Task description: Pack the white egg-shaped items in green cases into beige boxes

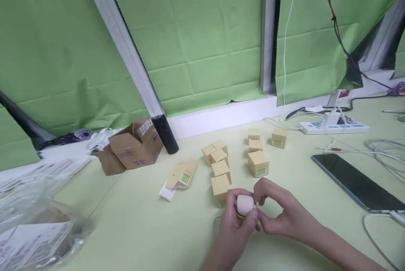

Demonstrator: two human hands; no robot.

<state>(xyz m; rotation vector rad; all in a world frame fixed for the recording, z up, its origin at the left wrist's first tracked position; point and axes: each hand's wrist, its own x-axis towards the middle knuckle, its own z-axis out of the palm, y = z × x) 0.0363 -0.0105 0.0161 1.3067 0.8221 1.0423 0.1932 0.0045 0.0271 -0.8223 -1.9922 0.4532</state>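
Note:
My left hand is wrapped round a small kraft cardboard box that is mostly hidden by the fingers. A pale pinkish-white rounded block shows in its top, and I cannot make out what kind of thing it is. At the box's right edge, my right hand pinches what looks like a thin flap between thumb and fingers. Just beyond my left hand stands a closed kraft box with a green label. A clear or greyish item peeks out beside my left wrist.
Several small kraft boxes stand in two groups. Flattened box card lies left of them. Farther left are an open carton, a black cylinder and a plastic bag. A phone, cables and a power strip lie right.

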